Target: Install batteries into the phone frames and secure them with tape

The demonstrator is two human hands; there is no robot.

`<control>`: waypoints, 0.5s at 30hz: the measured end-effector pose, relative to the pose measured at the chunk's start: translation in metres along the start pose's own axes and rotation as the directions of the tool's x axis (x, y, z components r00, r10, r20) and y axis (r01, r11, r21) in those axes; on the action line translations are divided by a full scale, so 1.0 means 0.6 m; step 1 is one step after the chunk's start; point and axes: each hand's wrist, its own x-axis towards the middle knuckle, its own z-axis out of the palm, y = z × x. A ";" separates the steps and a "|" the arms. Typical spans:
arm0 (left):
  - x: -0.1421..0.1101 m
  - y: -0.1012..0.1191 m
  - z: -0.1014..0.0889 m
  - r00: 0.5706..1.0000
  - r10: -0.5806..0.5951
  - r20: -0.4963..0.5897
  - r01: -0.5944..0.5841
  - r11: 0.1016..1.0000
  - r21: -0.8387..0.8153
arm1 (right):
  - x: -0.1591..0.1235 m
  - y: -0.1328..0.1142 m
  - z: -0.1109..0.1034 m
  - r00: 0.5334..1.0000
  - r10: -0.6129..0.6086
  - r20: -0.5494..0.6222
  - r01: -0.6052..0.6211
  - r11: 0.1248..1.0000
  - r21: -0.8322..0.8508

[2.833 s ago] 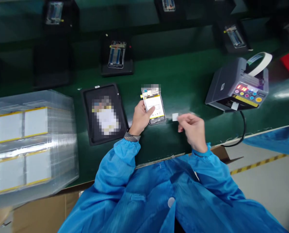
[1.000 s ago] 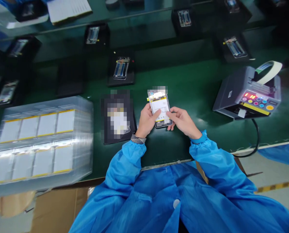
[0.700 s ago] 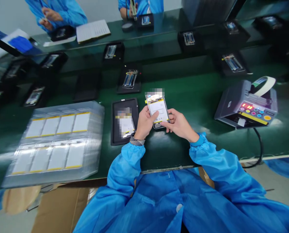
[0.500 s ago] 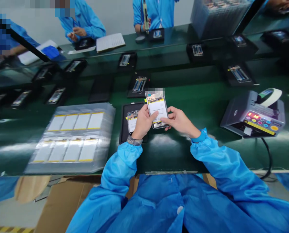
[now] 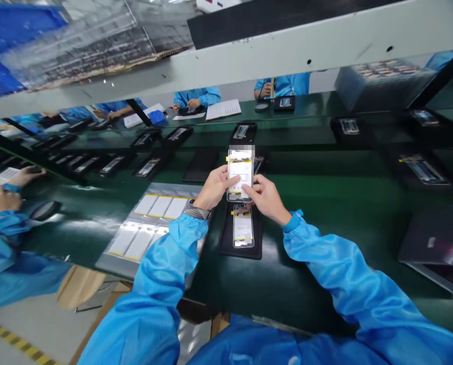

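Note:
An opened smartphone (image 5: 240, 170) with a white battery and yellow tape is held up in front of me. My left hand (image 5: 212, 188) grips its left edge, thumb lying across the battery. On the lower right edge, my right hand (image 5: 266, 198) is closed with its thumb near the battery's bottom. Below them, a second opened phone (image 5: 243, 228) lies in a black tray (image 5: 226, 248) on the green bench. Another phone in a tray is partly hidden behind the held one.
A clear plastic tray of batteries (image 5: 135, 238) lies to my left. A grey tape dispenser (image 5: 435, 248) stands at right. Black trays with phones (image 5: 148, 167) line the conveyor. A shelf beam (image 5: 268, 50) crosses overhead. Co-workers in blue sit across and at far left.
My view has lifted and turned left, bringing the shelf and a co-worker at left into sight. Both hands still hold the phone, now over the upper part of the tray with the second phone.

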 end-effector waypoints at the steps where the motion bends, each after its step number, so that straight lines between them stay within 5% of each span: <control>1: 0.009 0.006 -0.016 0.999 -0.026 0.028 0.026 1.000 0.008 | 0.011 0.005 0.010 1.000 -0.012 -0.004 0.012 1.000 0.010; 4: 0.058 0.013 -0.079 0.996 -0.065 0.059 0.058 0.991 0.118 | 0.062 0.024 0.022 0.999 0.006 0.036 -0.005 1.000 -0.025; 6: 0.110 0.011 -0.136 0.994 -0.112 -0.017 0.112 0.947 0.302 | 0.108 0.040 0.006 0.993 0.119 0.027 -0.108 0.960 -0.258; 10: 0.219 0.004 -0.263 0.913 -0.137 -0.385 0.394 0.547 0.739 | 0.196 0.074 -0.058 0.930 0.288 -0.228 -0.360 0.597 -0.717; 15: 0.266 -0.023 -0.356 0.895 -0.160 -0.415 0.444 0.255 0.859 | 0.260 0.119 -0.089 0.910 0.280 -0.305 -0.395 0.366 -0.842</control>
